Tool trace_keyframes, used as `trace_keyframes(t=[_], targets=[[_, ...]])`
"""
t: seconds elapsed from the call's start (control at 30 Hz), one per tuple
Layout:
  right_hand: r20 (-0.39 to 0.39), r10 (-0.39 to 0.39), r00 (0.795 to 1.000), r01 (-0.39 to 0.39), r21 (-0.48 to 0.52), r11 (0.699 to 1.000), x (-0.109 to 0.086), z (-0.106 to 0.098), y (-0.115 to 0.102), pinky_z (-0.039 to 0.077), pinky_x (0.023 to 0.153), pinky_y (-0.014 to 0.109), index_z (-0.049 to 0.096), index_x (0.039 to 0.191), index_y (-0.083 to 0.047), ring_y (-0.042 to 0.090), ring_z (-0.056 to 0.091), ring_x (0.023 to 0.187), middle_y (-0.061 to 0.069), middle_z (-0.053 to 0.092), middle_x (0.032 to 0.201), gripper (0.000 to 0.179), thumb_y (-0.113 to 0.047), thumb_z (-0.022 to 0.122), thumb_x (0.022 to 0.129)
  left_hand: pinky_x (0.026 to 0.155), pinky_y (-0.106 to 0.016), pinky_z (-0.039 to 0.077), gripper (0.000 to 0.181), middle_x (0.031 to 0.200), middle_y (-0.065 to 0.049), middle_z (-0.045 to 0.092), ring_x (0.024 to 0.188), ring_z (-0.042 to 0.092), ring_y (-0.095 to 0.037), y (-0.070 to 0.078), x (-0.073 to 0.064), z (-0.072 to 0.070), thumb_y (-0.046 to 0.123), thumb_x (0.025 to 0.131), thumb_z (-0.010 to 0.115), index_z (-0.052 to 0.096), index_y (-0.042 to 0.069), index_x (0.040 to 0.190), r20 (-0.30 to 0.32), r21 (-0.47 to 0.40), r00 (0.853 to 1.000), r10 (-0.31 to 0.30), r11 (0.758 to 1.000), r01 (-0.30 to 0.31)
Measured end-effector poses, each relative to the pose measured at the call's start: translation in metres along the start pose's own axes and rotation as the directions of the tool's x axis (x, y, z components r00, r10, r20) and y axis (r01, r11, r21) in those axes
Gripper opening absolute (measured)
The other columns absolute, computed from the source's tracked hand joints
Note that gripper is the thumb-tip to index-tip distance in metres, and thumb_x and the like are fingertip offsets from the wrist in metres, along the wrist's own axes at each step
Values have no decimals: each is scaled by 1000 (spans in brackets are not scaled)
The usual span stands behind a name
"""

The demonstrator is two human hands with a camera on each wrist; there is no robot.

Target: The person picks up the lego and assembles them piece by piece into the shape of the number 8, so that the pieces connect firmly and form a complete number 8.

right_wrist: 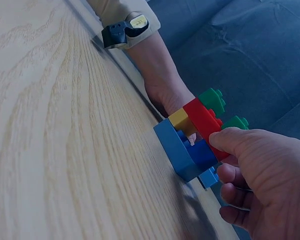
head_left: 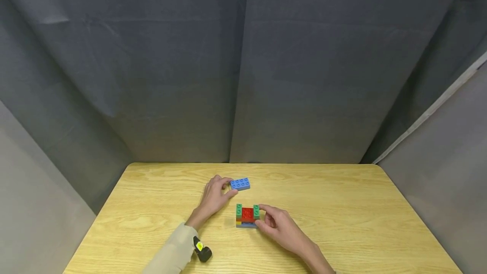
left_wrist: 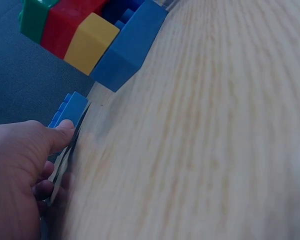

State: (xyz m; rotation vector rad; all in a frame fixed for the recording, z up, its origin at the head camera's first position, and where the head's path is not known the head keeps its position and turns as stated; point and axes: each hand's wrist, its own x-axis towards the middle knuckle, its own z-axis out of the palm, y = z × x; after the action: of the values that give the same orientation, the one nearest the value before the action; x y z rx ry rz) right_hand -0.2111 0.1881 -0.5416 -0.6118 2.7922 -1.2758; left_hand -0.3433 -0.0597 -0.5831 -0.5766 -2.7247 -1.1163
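A loose blue brick (head_left: pixel 240 184) with studs on top lies toward the back of the table. My left hand (head_left: pixel 214 197) pinches its left end between thumb and fingers; the thumb (left_wrist: pixel 65 127) shows against it in the left wrist view. Nearer to me stands a stack of bricks (head_left: pixel 247 214): a blue base (right_wrist: pixel 176 150), a yellow brick (right_wrist: pixel 179 121) and a darker blue one (right_wrist: pixel 202 154), a red brick (right_wrist: pixel 201 119) across these, and two green bricks on its ends. From the right side my right hand (head_left: pixel 283 228) pinches this stack.
The wooden table (head_left: pixel 342 206) reaches back to a grey curtain (head_left: pixel 296 96). Grey panels stand at both sides. A black strapped device (head_left: pixel 203 252) sits on the left wrist, over a beige sleeve (head_left: pixel 173 248).
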Motion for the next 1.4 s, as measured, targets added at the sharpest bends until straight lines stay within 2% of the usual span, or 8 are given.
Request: trace_keyframes(t=[0.37,0.6,0.87,1.13,1.4], targets=[[3,18,1000,-18,10,1000,-1,-1,2,43,58,21,60,143,0,0,46,62,-12,55,73,56,-40,65,104,77,-35,36,42,94,-5,56,83,44,-16,7,-5,-4,33,94,80,72,14,130,7,-26,1000,3,1000,-3],[-5,12,1000,-12,15,1000,-2,-1,3,43,58,21,61,142,-1,-1,46,62,-12,55,73,55,-40,65,104,73,-31,37,42,93,-4,56,82,45,-14,7,-8,-5,34,94,80,72,15,130,8,-28,1000,-5,1000,5],[3,20,1000,-20,14,1000,-1,0,4,42,58,22,61,142,-1,0,45,62,-12,55,73,57,-43,64,104,72,-30,37,45,93,-7,57,81,44,-15,6,-11,-8,32,93,81,71,11,132,-1,-44,1000,-7,999,7],[1,15,1000,-15,14,1000,-2,1,6,42,58,21,59,143,0,0,45,62,-12,55,73,56,-40,64,105,72,-30,39,46,94,-4,56,83,46,-15,4,-15,-9,35,94,80,71,14,133,8,-44,1000,-15,999,15],[14,39,999,-39,15,999,1,1,7,42,59,22,57,146,-1,1,46,63,-11,56,75,58,-43,61,106,72,-29,40,45,94,-4,58,82,46,-14,6,-16,-10,35,94,79,71,12,132,-3,-49,1000,16,999,-16]])
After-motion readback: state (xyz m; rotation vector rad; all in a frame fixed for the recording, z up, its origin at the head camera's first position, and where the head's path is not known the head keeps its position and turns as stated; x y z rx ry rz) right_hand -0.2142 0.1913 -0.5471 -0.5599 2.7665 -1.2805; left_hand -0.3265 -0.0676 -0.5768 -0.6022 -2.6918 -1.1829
